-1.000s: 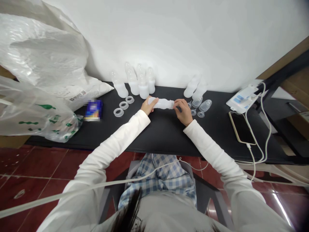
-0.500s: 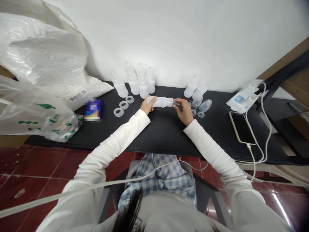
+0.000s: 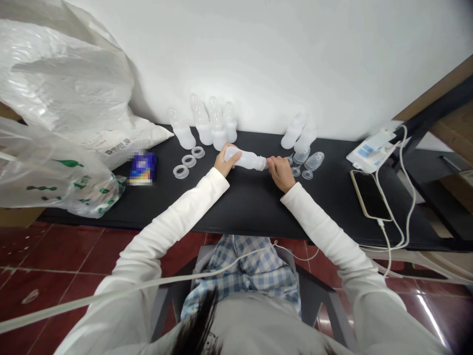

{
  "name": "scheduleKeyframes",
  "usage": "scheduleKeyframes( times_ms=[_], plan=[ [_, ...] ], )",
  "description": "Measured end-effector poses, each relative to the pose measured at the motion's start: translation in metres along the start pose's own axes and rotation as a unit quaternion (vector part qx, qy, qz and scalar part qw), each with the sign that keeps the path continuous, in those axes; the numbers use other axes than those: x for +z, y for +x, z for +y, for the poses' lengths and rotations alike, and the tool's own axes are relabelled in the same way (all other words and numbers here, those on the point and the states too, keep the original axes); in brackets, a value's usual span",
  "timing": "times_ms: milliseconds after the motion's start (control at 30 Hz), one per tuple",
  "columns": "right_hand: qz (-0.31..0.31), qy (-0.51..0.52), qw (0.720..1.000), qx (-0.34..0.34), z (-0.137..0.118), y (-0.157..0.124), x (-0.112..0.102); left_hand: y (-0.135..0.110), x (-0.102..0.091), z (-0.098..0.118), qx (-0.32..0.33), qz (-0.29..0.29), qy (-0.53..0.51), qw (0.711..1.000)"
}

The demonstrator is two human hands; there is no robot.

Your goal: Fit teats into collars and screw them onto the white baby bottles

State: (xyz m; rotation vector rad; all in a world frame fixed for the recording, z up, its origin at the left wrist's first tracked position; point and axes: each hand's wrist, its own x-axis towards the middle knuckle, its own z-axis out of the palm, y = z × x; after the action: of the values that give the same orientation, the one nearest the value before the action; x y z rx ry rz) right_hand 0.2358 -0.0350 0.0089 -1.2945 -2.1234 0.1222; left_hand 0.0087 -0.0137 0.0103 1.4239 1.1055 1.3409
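Bottle [image 3: 247, 159], in the head view, lies sideways above the black table [image 3: 244, 207], left hand [image 3: 224, 160] gripping its body, right hand [image 3: 275, 166] pinching a small clear piece [image 3: 267, 164] at its mouth, while five others [image 3: 219, 139] already wear domes [image 3: 217, 119] and three rings [image 3: 189, 166] seemingly remain unfitted.

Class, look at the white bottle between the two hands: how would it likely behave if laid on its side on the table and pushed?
The white bottle would probably roll, since its body looks round, perhaps curving because its neck is narrower. It seems fairly stiff: no dent shows where the left hand grips it. Its smooth-looking surface may be slightly slippery.
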Motion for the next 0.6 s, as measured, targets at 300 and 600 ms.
scheduleKeyframes(
  times_ms=[300,600],
  plan=[
    [0.011,-0.024,1.0,0.003,0.0009,-0.0017,0.0043,-0.0005,0.0,0.0027,-0.031,0.008,0.051,0.998],
    [0.004,-0.036,0.999,-0.038,-0.007,-0.005,0.001,0.0025,-0.0012,0.0,-0.037,0.034,0.04,0.998]
  ],
)
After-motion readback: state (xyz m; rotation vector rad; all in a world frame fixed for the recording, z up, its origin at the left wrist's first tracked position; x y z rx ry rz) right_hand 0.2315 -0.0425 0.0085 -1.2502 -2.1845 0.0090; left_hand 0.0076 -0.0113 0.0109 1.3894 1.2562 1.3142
